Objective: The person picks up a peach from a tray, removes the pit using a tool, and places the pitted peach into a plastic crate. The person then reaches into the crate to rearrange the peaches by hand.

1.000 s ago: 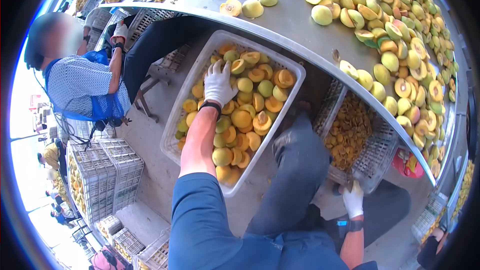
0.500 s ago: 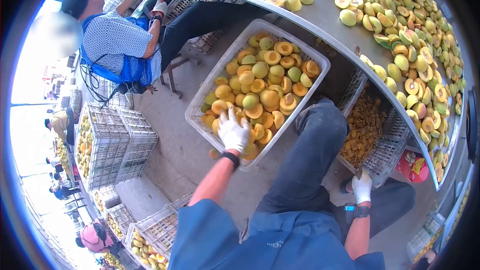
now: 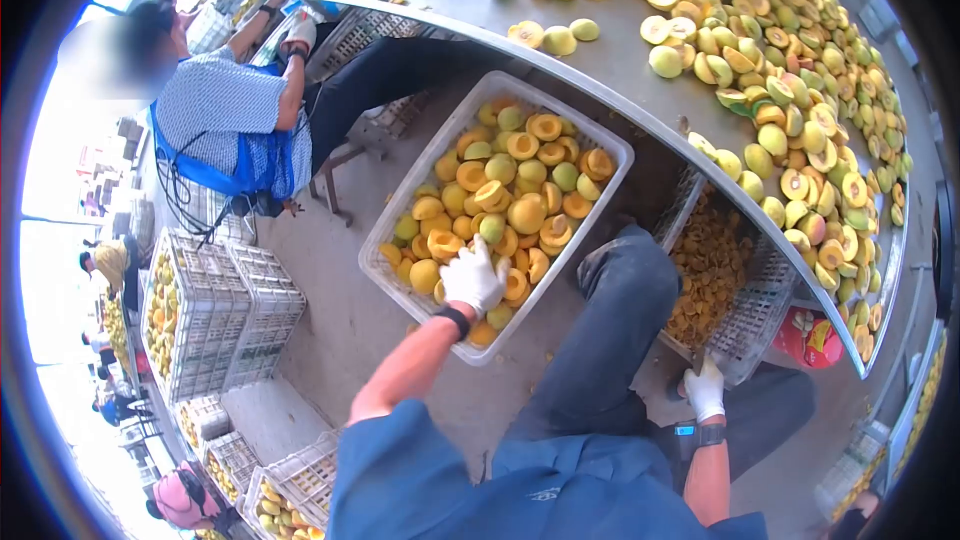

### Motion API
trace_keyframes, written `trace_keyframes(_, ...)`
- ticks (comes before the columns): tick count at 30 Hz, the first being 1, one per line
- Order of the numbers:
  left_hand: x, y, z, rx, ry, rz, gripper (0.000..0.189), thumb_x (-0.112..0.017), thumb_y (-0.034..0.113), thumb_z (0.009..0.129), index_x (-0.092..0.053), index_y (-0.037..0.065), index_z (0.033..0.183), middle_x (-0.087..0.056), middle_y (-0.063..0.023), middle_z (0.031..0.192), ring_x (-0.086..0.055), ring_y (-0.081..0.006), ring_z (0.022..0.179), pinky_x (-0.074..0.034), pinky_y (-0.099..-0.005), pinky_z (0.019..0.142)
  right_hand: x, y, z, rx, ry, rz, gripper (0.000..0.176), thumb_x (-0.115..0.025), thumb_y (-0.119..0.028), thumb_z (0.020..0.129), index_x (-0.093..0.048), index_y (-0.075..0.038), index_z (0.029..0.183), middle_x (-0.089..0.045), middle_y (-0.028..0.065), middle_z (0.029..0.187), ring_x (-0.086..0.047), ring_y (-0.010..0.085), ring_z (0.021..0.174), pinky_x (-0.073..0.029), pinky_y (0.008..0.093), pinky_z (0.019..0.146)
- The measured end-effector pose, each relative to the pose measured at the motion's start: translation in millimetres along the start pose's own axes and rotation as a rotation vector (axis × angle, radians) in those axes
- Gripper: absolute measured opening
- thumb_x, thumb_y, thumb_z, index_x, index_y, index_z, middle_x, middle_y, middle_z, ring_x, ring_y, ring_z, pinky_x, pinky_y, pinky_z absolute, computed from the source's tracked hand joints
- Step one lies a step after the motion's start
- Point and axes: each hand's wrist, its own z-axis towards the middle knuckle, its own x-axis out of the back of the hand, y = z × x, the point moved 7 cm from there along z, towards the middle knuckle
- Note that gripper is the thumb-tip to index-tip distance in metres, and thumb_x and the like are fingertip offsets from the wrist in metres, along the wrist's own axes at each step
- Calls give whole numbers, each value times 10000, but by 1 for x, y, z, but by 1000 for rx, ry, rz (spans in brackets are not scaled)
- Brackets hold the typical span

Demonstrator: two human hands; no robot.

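A pale plastic crate (image 3: 592,223) full of halved yellow and green fruit (image 3: 528,213) stands on the floor in front of me. My left hand (image 3: 474,278), in a white glove, rests on the fruit near the crate's lower side, its fingers apart. Near my knee, beside a crate of brown-orange scraps (image 3: 706,270), my right hand (image 3: 705,389) is gloved too and closed round a small dark tool (image 3: 699,359), which is hard to make out.
A metal table (image 3: 610,60) heaped with fruit halves curves across the top and right. A co-worker (image 3: 225,100) sits at upper left. Stacked crates (image 3: 215,310) stand at left. A red bag (image 3: 808,338) lies under the table's edge at right.
The view has shifted a little. My left hand has moved slightly over the fruit, and some pieces lie differently. My right hand stays near my knee. The co-worker's head has turned.
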Motion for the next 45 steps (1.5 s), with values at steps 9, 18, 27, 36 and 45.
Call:
trace_keyframes(9, 19, 56, 102, -292, 558, -109, 686, -591, 380, 861, -415, 19, 1416, -401, -235, 1456, -404, -409, 1311, -334, -513, 1065, -6, 16, 0, -15, -8, -8, 228, -597, -112, 764, -581, 17, 952, -640, 282, 822, -625, 470, 829, -499, 496, 736)
trace_keyframes(18, 29, 59, 117, -283, 441, -42, 671, -636, 332, 794, -465, 62, 1384, -404, -240, 1416, -424, -409, 1262, -395, -526, 991, -6, 6, 3, 13, -1, -26, 217, -570, -102, 761, -592, 19, 939, -644, 286, 842, -616, 483, 870, -495, 505, 764)
trace_keyframes(27, 57, 3, 195, -87, 678, -329, 409, -607, 298, 860, -621, 67, 1198, -568, -193, 1270, -527, -373, 1175, -440, -466, 977, -3, 3, -3, -9, -2, -86, 252, -613, -131, 775, -617, 8, 985, -650, 283, 911, -614, 473, 899, -498, 501, 781)
trace_keyframes(36, 45, 10, 201, -135, 703, -108, 526, -604, 335, 851, -533, 49, 1286, -477, -215, 1355, -447, -414, 1226, -373, -520, 1016, -3, -1, 2, -28, 26, -35, 224, -617, -164, 805, -619, -30, 984, -651, 272, 909, -609, 480, 880, -486, 543, 770)
trace_keyframes(45, 61, 111, 207, -69, 749, -130, 520, -542, 382, 906, -547, -12, 1246, -576, -254, 1180, -510, -386, 1170, -372, -513, 1023, -3, 0, -3, -3, 35, -54, 213, -646, -162, 781, -602, -28, 940, -643, 272, 854, -607, 487, 839, -481, 554, 736)
